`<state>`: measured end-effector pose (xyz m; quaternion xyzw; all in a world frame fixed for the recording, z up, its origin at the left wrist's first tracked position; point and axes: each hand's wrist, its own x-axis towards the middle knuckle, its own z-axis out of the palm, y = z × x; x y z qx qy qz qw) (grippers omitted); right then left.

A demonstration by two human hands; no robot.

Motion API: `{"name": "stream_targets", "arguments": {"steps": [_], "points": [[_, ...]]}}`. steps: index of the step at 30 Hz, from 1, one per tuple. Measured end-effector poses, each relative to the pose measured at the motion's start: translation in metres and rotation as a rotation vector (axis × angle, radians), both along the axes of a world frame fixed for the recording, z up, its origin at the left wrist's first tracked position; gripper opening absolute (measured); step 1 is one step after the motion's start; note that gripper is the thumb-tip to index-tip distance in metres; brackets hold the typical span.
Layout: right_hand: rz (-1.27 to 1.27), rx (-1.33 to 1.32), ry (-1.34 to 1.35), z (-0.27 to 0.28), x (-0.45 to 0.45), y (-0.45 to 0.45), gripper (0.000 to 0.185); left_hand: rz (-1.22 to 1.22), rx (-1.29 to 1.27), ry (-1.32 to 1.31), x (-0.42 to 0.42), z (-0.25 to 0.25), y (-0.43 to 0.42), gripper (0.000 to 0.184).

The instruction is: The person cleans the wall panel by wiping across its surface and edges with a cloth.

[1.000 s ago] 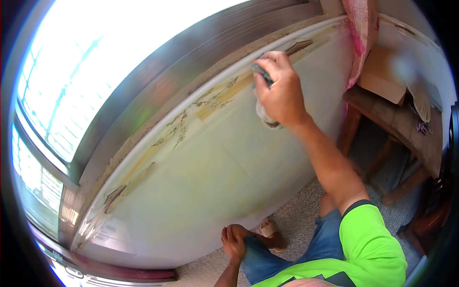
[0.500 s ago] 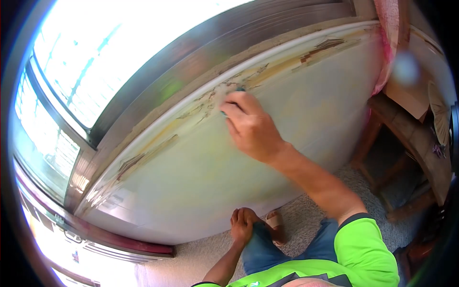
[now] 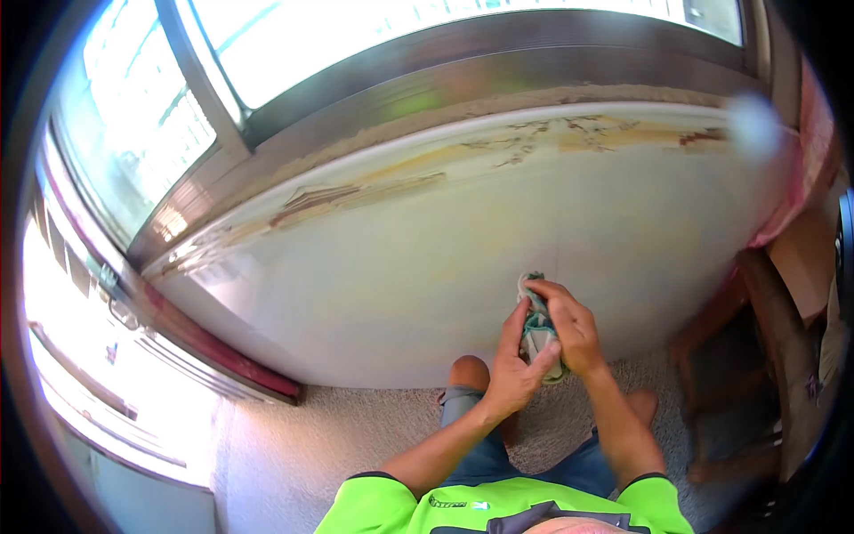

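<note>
A crumpled white-and-green cloth (image 3: 539,336) is held between both hands, low in front of the pale wall panel (image 3: 382,294). My left hand (image 3: 516,372) closes on its left side, the thumb pressed across it. Around the right and upper part of the cloth are the bent fingers of my right hand (image 3: 576,331). A bit of the cloth sticks out above the fingertips, and its lower end hangs below the thumbs. Along the panel's upper edge runs a painted brown and yellow band (image 3: 356,191) of branches and roofs.
Above the panel is a metal-framed window (image 3: 498,44) with bright glass. Dark wooden furniture (image 3: 765,329) and a pink curtain (image 3: 814,160) stand on the right. At left a dark red door-frame edge (image 3: 240,360) meets the speckled floor (image 3: 302,445).
My right hand has come down from the painted band with the cloth. My left hand has left my knee and now grips the cloth too. The view has turned.
</note>
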<state>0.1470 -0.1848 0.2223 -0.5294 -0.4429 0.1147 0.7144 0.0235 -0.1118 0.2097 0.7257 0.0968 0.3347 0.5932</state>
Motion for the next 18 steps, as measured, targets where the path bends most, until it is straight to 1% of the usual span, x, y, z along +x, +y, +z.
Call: {"name": "stream_targets", "arguments": {"steps": [1, 2, 3, 5, 6, 7, 8, 9, 10, 11, 12, 13, 15, 16, 17, 18], "points": [[0.119, 0.061, 0.103, 0.004, -0.004, -0.001, 0.040, 0.012, -0.105, -0.035, -0.003, 0.006, -0.004, 0.067], [0.207, 0.042, 0.083, 0.018, -0.008, -0.010, 0.050, 0.022, -0.208, -0.073, -0.005, 0.010, -0.004, 0.063], [0.230, 0.036, 0.074, 0.021, -0.010, -0.011, 0.050, 0.043, -0.211, -0.085, -0.007, 0.010, 0.002, 0.063], [0.311, 0.100, 0.050, 0.024, -0.019, -0.012, 0.055, 0.062, -0.356, -0.010, -0.018, 0.014, 0.021, 0.051], [0.317, 0.122, 0.088, 0.032, -0.025, -0.016, 0.057, 0.136, -0.437, -0.066, -0.024, 0.027, 0.029, 0.041], [0.335, 0.117, 0.080, 0.032, -0.023, -0.021, 0.057, 0.305, -0.377, -0.091, -0.031, 0.046, 0.040, 0.040], [0.156, 0.061, -0.044, 0.027, -0.014, -0.031, 0.055, 0.474, -0.315, -0.113, -0.042, 0.064, 0.055, 0.038], [-0.025, 0.008, -0.168, 0.020, -0.004, -0.041, 0.053, 0.589, -0.176, -0.223, -0.055, 0.071, 0.082, 0.041], [-0.149, -0.101, -0.213, 0.008, 0.007, -0.053, 0.050, 0.707, -0.029, -0.511, -0.062, 0.089, 0.103, 0.037], [-0.275, -0.210, -0.259, -0.007, 0.021, -0.067, 0.047, 0.813, 0.038, -0.575, -0.075, 0.113, 0.122, 0.034], [-0.372, -0.301, -0.286, -0.029, 0.034, -0.082, 0.045, 1.024, 0.290, -0.599, -0.086, 0.126, 0.154, 0.034], [-0.467, -0.394, -0.313, -0.053, 0.046, -0.099, 0.044, 1.231, 0.549, -0.607, -0.094, 0.133, 0.188, 0.035], [-0.611, -0.727, -0.364, -0.105, 0.067, -0.138, 0.041, 1.399, 0.745, -0.501, -0.101, 0.136, 0.259, 0.041], [-0.648, -0.804, -0.340, -0.124, 0.068, -0.155, 0.042, 1.415, 0.746, -0.495, -0.097, 0.135, 0.273, 0.041], [-0.689, -0.880, -0.316, -0.144, 0.068, -0.172, 0.043, 1.477, 0.786, -0.387, -0.086, 0.133, 0.282, 0.042], [-0.698, -0.979, -0.401, -0.182, 0.076, -0.198, 0.042, 1.536, 0.822, -0.283, -0.074, 0.132, 0.283, 0.044]]}}
